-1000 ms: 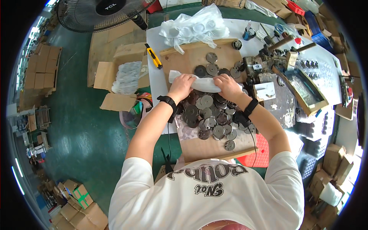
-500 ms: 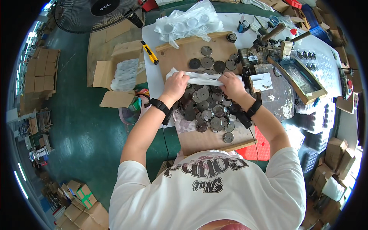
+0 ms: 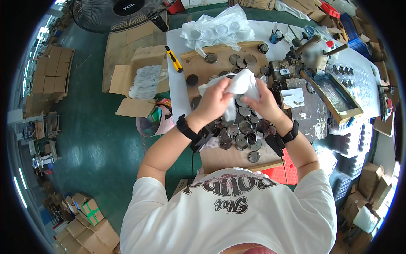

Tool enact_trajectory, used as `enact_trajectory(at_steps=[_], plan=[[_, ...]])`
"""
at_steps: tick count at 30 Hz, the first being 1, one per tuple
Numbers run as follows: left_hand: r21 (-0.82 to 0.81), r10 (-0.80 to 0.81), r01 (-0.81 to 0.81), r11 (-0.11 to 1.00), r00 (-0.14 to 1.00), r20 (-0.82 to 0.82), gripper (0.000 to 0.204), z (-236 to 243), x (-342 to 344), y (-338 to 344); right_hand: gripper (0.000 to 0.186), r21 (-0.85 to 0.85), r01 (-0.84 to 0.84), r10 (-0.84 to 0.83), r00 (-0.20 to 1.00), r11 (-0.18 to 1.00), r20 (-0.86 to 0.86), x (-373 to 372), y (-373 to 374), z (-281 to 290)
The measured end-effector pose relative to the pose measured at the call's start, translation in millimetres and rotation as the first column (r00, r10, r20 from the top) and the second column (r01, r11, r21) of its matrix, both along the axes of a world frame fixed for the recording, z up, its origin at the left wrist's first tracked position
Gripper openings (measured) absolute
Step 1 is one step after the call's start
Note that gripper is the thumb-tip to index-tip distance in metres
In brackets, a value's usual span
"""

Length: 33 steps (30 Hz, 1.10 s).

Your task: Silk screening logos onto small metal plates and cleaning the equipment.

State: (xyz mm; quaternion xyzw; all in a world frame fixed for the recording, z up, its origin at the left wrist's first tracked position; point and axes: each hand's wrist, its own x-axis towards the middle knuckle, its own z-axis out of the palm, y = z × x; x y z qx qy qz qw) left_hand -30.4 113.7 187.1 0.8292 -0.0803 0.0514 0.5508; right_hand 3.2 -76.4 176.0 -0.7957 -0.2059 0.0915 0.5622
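Note:
A crumpled white cloth (image 3: 242,81) is bunched up between my two hands, over a wooden board covered in round metal discs. My left hand (image 3: 215,100) pinches the cloth on its left side, and one end hangs down beside the fingers. On the other side my right hand (image 3: 267,103) grips it with bent fingers, the thumb pointing inward. Below the hands lies a pile of dark and shiny metal discs (image 3: 241,140), partly hidden by the cloth. Several more discs (image 3: 250,59) lie beyond the hands. Both wrists wear black straps with cabled devices.
A yellow utility knife (image 3: 174,59) lies on the white table left of the board (image 3: 211,158). A plastic bag of round items (image 3: 215,29) sits behind. At left stands an open carton (image 3: 120,80) beside a fan (image 3: 122,10); at right are a worn metal bench (image 3: 308,118) and wooden-framed tray (image 3: 332,91).
Stretched flat between the hands before, the cloth is now bunched up. My hands have come closer together, and some discs beyond them lie in different places.

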Motion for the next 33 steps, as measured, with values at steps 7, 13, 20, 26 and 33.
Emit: enact_trajectory(at_steps=[7,13,20,26,33], plan=[[-0.433,-0.115,0.145,0.890,0.989,0.095,0.026,3,4,-4,0.027,0.129,0.019,-0.015,0.999,0.991,-0.036,12,-4,9],[-0.256,0.205,-0.207,0.944,0.978,-0.033,0.025,-61,33,60,0.034,0.492,0.035,-0.068,0.996,0.870,0.050,22,-7,34],[-0.270,0.249,-0.288,0.919,0.953,-0.172,0.026,-92,32,84,0.049,-0.340,-0.031,0.084,0.987,0.940,0.139,143,52,41],[-0.213,0.256,-0.284,0.935,0.955,-0.149,0.026,-107,21,83,0.066,-0.640,0.005,0.285,0.893,0.768,0.348,286,118,-60],[-0.105,0.317,-0.332,0.938,0.939,-0.134,0.029,-119,18,102,0.040,-0.798,0.016,0.325,0.908,0.602,0.263,320,139,-85]])
